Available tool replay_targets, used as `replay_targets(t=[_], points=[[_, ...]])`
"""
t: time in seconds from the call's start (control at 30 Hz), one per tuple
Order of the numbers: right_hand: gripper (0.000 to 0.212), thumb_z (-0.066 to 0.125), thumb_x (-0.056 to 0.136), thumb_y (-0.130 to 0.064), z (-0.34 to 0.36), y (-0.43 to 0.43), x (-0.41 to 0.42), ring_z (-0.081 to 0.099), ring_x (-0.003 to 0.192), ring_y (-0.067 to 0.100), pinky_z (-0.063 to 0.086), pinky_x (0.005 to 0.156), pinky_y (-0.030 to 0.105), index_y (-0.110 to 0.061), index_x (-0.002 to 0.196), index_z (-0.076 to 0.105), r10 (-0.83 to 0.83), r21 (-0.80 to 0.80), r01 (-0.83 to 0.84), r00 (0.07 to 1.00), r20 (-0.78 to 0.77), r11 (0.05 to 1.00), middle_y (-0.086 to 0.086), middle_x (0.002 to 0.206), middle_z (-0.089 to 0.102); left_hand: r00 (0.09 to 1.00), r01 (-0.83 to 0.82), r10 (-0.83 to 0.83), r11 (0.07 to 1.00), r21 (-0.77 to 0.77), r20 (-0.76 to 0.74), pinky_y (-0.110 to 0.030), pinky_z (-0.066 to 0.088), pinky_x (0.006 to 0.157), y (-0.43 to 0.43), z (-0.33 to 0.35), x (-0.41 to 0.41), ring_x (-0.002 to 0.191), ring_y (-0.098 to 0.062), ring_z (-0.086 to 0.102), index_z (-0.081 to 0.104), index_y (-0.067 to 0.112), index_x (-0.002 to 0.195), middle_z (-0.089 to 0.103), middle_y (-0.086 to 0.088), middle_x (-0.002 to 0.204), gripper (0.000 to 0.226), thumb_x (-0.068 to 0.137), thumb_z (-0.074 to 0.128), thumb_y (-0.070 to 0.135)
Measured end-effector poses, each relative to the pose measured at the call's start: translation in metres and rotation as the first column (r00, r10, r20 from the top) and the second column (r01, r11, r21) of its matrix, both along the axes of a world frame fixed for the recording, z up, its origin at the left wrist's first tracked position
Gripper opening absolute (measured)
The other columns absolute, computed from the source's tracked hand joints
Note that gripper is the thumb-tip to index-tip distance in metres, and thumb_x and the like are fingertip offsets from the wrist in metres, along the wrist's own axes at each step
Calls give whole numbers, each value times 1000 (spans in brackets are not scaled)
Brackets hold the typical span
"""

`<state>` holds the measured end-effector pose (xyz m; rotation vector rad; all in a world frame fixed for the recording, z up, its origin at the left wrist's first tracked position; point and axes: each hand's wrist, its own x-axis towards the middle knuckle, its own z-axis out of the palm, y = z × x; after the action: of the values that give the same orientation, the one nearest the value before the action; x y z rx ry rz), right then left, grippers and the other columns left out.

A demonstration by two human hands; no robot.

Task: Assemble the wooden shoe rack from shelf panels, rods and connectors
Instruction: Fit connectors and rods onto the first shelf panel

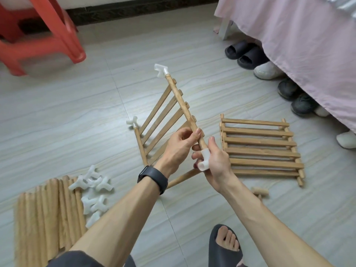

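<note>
Pale round wooden rods (48, 212) lie bundled on the grey tiled floor (67, 112) at my lower left, their long axes running away from me. A heap of white plastic three-way connectors (92, 191) rests against their right edge. At the bottom right I see a foot in a dark slipper (225, 245).

Just beyond, mid-frame, my right hand (215, 164) has its fingers curled round a single white connector (204, 158). It sits on the near end of the upper side rod (183, 105) of a slatted wooden shelf panel (154, 110). My left hand (179, 147), with a black wristband (152, 179) behind it, grips that same rod just past the connector, thumb and fingers closed on it.

The panel stands tilted on edge. The gripped rod slants from my hands up and away to the left, ending in a white far connector (161, 69). The lower side rod (140, 146) lies near the floor with a white end connector (132, 121) at its far tip. The slats run between the two rods.

To the right, flat on the floor and apart from the held panel, lies what looks like a stack of slatted wooden panels (260, 149), slats running left to right. A small T-shaped wooden piece (260, 192) sits near its closest corner.

Farther off, black slides (242, 54), a white slipper (265, 71) and dark trainers (296, 97) line the edge of a pink bedsheet (308, 45). A red plastic stool (63, 35) stands at the far left.
</note>
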<state>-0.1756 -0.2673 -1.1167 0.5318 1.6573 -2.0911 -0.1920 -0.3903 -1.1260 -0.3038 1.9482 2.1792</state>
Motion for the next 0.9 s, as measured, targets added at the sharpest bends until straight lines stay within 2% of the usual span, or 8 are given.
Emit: replay_targets(t=[0.1,0.27,0.4,0.5,0.6,0.7,0.8,0.9], points=[[58,34,109,-48,-1,5,0,66,61,16,46,60,32,-9,94,73,15,159,-17,1000,11,987,9,73,75,1000,10,-10,1000,-18,3,-27,48,74,3,-5,0,72,-5,62,73,13,94,67,7,77,32,95,67,44],[44,45,108,-38,-6,3,-4,56,53,9,40,55,31,-4,97,70,-109,-17,111,990,95,994,0,67,64,1000,-16,16,1000,-18,3,-22,48,72,12,-11,-2,73,-4,61,72,10,96,65,9,74,32,96,66,41],[45,45,108,-40,-4,-4,-2,49,47,8,41,50,30,-10,90,73,-166,8,166,981,96,986,-4,62,60,999,-29,28,999,-21,-37,-16,50,69,10,-6,-4,72,-5,62,71,9,94,65,5,74,30,96,67,39],[52,41,108,-44,-3,-1,-3,43,41,9,41,47,29,-7,84,68,-185,97,177,979,82,979,-5,54,53,998,20,-22,999,-29,-57,-27,55,72,16,0,-3,66,-11,62,68,8,96,66,0,74,29,96,67,37],[50,43,108,-45,-3,3,-4,41,40,8,41,44,26,-8,88,69,-209,72,204,975,77,976,-7,54,52,998,35,-36,999,-19,-54,-37,55,74,22,5,-3,62,-14,58,67,8,98,64,-2,73,30,97,66,38],[48,44,108,-43,-2,8,-1,40,39,8,41,43,27,-9,86,69,-210,84,205,976,56,975,-7,54,51,999,27,-27,1000,0,-43,-33,55,73,27,9,0,61,-15,59,66,5,98,65,0,72,30,98,66,35],[50,46,107,-45,-1,13,4,40,39,10,41,44,28,-9,79,68,-197,109,192,980,41,975,-5,54,51,997,26,-29,999,-44,-65,-21,53,74,28,12,4,68,-10,63,67,9,93,67,6,72,24,97,67,33],[52,49,104,-49,1,15,3,40,37,10,39,42,26,-13,72,69,-173,74,168,983,66,983,-3,54,51,996,41,-43,999,-30,-81,-21,54,78,25,17,6,73,-13,65,67,4,95,68,2,75,26,99,65,29]])
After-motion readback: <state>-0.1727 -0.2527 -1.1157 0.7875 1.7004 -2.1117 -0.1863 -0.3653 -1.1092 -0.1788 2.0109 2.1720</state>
